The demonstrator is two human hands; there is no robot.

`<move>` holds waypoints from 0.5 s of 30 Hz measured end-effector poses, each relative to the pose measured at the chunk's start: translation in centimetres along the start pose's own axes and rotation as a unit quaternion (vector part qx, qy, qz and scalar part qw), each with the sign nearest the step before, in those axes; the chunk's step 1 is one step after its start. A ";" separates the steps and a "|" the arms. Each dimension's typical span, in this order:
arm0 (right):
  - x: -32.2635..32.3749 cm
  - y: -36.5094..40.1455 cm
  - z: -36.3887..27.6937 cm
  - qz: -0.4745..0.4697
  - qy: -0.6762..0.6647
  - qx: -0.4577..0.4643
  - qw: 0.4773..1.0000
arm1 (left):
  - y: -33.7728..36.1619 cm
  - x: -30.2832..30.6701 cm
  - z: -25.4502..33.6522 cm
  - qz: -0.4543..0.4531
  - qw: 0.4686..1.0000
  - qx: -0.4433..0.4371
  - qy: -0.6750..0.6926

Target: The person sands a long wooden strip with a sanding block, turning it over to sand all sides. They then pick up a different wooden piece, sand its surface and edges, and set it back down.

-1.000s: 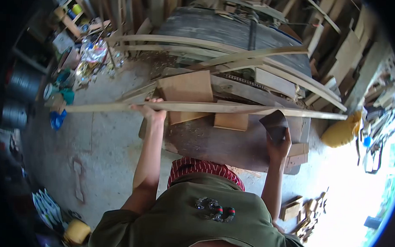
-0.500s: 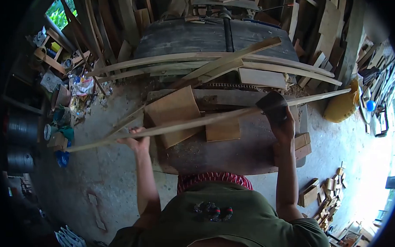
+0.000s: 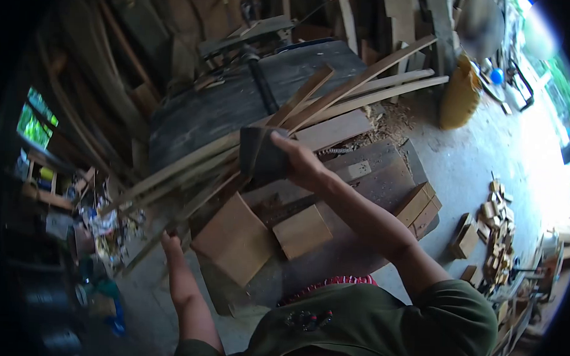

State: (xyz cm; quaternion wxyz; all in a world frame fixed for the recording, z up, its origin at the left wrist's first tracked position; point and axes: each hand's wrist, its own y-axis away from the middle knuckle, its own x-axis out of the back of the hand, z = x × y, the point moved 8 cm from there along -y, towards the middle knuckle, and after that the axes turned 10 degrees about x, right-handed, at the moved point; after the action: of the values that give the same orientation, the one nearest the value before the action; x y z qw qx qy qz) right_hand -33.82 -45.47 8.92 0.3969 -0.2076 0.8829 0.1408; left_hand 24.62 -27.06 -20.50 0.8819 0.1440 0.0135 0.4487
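My left hand (image 3: 171, 240) is closed around the near part of a long thin wooden strip (image 3: 202, 199), which slants up and away from me. My right hand (image 3: 301, 160) presses a dark, bent sheet that looks like sandpaper (image 3: 261, 153) against the strip farther along. Part of the strip is hidden by the sheet. Below the strip, a larger square wooden board (image 3: 236, 239) and a smaller wooden block (image 3: 303, 232) lie on the dark worktable (image 3: 351, 252).
Several long strips (image 3: 376, 93) lie across the work surface behind, beside a flat board (image 3: 334, 131). Stacked wood blocks (image 3: 420, 208) sit at the table's right edge. A yellow sack (image 3: 460, 96) and piled offcuts (image 3: 494, 217) are on the floor at right.
The view has turned. My right hand and the dark sheet have moved along the strip toward my left hand, and the strip now slants more steeply away from me.
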 end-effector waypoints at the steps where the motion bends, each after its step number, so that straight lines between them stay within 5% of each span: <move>1: 0.5 -0.3 0.4 -0.001 0.032 -0.019 0.999 | -0.7 0.1 -1.2 0.018 0.990 0.099 0.096; 3: 3.7 -0.9 0.7 0.023 0.097 -0.004 0.995 | -0.4 -0.8 -4.6 0.066 0.908 0.304 0.281; 4: 5.2 -1.0 0.7 0.038 0.159 -0.001 0.987 | 0.2 -2.0 -5.0 0.066 0.905 0.310 0.285; 9: 9.9 1.9 -1.2 0.137 0.055 0.043 0.988 | 2.4 -8.1 2.9 -0.016 0.997 0.065 -0.039; 12: 12.3 2.9 -3.2 0.184 0.041 0.067 0.980 | 5.2 -13.8 9.2 -0.076 0.964 -0.082 -0.242; 14: 13.5 2.1 -5.2 0.204 0.072 0.116 0.969 | 11.5 -22.3 14.5 -0.229 0.924 -0.023 -0.305; 15: 13.6 1.4 -6.5 0.224 0.100 0.149 0.958 | 13.1 -25.8 15.4 -0.314 0.883 -0.079 -0.341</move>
State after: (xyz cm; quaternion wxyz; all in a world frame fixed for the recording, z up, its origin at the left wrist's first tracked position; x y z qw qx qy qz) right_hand -46.80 -50.36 2.91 0.2911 0.0436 0.9531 0.0711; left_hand 1.31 -44.03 -5.02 0.9354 0.2061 -0.2785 0.0710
